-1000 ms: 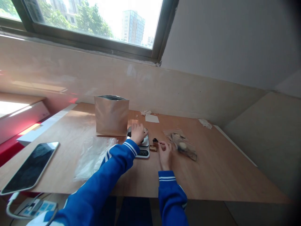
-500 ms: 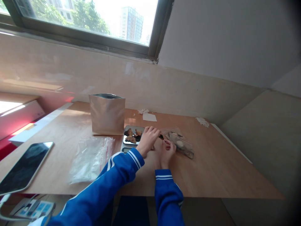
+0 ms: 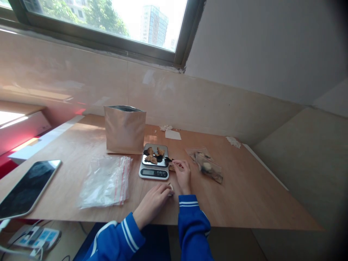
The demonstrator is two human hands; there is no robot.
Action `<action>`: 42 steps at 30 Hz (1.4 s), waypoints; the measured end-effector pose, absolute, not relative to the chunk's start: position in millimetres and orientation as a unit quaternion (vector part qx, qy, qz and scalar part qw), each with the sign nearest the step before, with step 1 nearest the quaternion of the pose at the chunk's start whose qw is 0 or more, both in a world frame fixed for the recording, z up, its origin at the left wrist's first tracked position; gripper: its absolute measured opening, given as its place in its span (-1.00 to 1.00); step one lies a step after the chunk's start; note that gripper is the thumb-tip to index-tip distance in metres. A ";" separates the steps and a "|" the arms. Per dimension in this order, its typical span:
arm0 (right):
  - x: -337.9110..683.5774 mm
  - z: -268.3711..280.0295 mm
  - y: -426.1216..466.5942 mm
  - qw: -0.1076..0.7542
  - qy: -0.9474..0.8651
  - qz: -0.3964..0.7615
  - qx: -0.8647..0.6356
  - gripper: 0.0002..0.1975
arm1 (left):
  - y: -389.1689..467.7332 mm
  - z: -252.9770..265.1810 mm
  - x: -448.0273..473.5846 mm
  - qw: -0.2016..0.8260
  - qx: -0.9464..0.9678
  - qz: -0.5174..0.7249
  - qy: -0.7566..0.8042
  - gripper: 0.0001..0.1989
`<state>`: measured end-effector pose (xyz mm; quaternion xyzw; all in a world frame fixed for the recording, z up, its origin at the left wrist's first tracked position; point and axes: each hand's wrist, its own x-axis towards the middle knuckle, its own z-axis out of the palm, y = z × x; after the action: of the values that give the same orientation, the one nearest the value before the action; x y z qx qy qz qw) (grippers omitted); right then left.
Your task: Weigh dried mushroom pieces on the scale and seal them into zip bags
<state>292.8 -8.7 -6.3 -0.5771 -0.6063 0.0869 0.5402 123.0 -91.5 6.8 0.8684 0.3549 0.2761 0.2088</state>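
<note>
A small kitchen scale (image 3: 154,173) stands mid-table, its steel plate bearing several curled, dried brown and black pieces (image 3: 151,158). At the plate's right edge, my right hand (image 3: 183,175) pinches a dark dried piece (image 3: 169,160) between thumb and fingers. Beneath those fingertips a brownish piece (image 3: 171,168) partly shows beside the scale. My left hand (image 3: 153,202) rests low in front of the scale, its fingers closed on a small pale piece (image 3: 171,188) whose kind I cannot make out. Right of my right hand lie clear bags (image 3: 213,167) with dried pieces inside.
An open-topped, gold-brown pouch (image 3: 125,131) stands behind and left of the scale. Flat clear zip bags (image 3: 106,183) lie at left, near a large phone or tablet (image 3: 28,188). A white paper (image 3: 173,135) and crumpled tissue (image 3: 233,142) lie toward the wall.
My left hand has come down from over the scale toward the table's front, uncovering the display. My right hand has moved left, bringing the dark piece to the plate's edge.
</note>
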 end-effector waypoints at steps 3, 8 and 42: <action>280.2 -3.8 -9.8 0.492 -0.651 0.069 -0.574 -0.78 | -92.8 3.8 115.6 0.258 0.840 0.293 0.376 -0.71; 278.3 -0.9 -13.5 0.483 -0.648 0.040 -0.588 -0.76 | -94.6 3.7 111.8 0.290 0.823 0.308 0.379 -0.65; 299.5 -15.1 -21.5 0.527 -0.544 0.130 -0.640 -0.72 | -97.2 -6.5 132.7 0.337 0.767 0.379 0.393 -0.60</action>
<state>299.5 -21.5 -15.1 -0.6398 -0.5437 0.1300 0.5274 132.7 -97.2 -6.5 0.7669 0.3929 0.3793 0.3370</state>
